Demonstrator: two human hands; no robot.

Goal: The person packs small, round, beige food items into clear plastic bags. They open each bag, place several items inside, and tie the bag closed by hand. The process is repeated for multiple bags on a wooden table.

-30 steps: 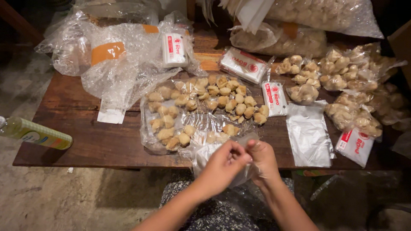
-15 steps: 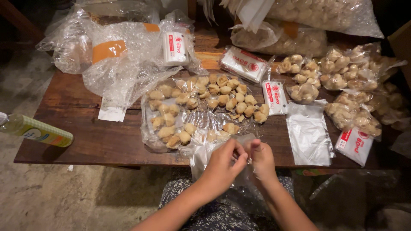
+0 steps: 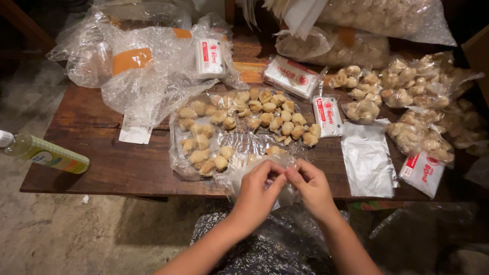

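both hands, left hand (image 3: 254, 189) and right hand (image 3: 311, 184), have drawn closer together, each grip pinching the small clear bag (image 3: 265, 175), golden puffs (image 3: 244, 122) just beyond on the counter (image 3: 102, 163).

We see warm, dim light from above; table (image 3: 102, 163) centre lit, corners falling dark. Glare on plastic wrap (image 3: 153, 76). Slight wide-angle bend at edges; focus mostly sharp.
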